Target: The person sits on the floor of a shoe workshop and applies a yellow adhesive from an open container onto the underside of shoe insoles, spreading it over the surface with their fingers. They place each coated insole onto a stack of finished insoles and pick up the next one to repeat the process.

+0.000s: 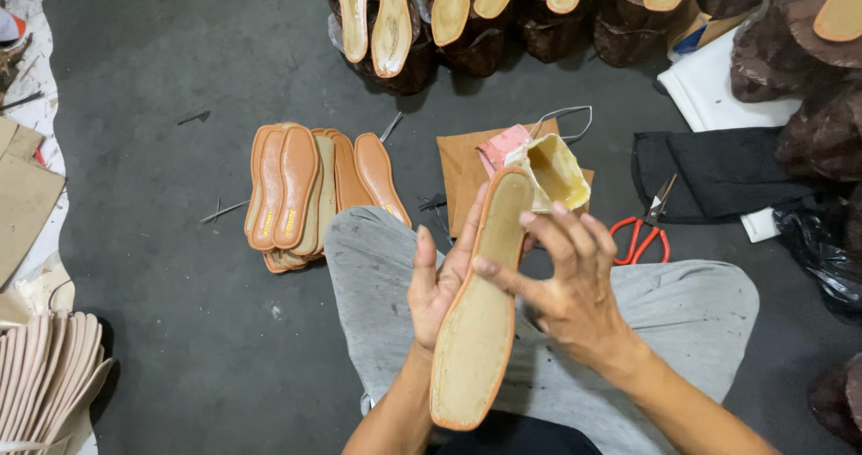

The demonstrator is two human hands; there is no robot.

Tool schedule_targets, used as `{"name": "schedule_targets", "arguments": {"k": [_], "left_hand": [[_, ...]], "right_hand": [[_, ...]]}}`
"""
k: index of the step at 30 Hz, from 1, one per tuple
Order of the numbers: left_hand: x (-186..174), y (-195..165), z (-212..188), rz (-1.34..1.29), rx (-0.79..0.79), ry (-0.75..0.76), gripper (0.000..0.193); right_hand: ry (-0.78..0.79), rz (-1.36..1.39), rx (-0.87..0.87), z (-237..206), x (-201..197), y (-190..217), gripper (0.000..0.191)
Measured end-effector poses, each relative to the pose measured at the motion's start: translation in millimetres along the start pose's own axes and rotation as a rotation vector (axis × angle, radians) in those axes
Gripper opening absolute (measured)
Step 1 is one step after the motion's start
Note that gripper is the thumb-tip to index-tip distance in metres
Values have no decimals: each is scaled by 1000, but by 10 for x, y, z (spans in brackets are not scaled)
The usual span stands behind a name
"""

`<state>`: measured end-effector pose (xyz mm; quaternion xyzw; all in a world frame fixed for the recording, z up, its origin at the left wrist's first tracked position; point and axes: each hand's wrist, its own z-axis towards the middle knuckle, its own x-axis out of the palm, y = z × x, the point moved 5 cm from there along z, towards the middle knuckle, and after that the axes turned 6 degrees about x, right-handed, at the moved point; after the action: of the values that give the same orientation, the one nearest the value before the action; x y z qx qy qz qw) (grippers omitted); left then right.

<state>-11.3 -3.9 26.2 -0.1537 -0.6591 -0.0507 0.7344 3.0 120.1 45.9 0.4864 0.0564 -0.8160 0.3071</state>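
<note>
Left hand: the left hand [437, 284] is under the insole [480, 302], palm up, fingers spread along its left edge, cradling it rather than clamped on it.
Right hand: the right hand [566, 280] comes in from the 3 o'clock side, thumb and fingertips [485, 266] pinched on the insole's upper half, so both hands are on it.
Insole: held over the lap, rough tan face up with an orange rim showing all round.
Long axis: running from heel at about 7 o'clock, near the left wrist, to toe at about 1 o'clock, pointing away from the body.
Nearer hand: the left carries the heel and middle; the right works nearer the toe.
Glue pot: a small yellow-stained pot [555, 170] sits just past the toe at 1 o'clock, on a brown sheet [460, 172].
Finished stack: a fan of orange insoles [305, 195] lies on the floor at 10 o'clock, well apart.
Scissors: red-handled scissors [645, 231] lie at 2 o'clock, beyond the right hand.
Legs: grey trousers [682, 302] underneath.
</note>
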Motion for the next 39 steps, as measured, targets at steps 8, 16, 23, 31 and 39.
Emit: {"name": "schedule_targets", "arguments": {"k": [8, 16, 23, 31, 39], "left_hand": [[-963, -101, 57, -181, 3, -361, 63], [-1078, 36, -240, -368, -31, -458, 59], [-994, -86, -199, -416, 4, -387, 59], [-630, 47, -79, -193, -5, -189, 68], [-183, 93, -98, -139, -30, -19, 78]], "right_hand": [[97, 304, 243, -30, 542, -769, 50], [279, -175, 346, 93, 1476, -1779, 55], [194, -62, 389, 97, 1137, -1803, 58], [192, 563, 381, 11, 179, -659, 64], [35, 425, 197, -33, 76, 124, 93]]}}
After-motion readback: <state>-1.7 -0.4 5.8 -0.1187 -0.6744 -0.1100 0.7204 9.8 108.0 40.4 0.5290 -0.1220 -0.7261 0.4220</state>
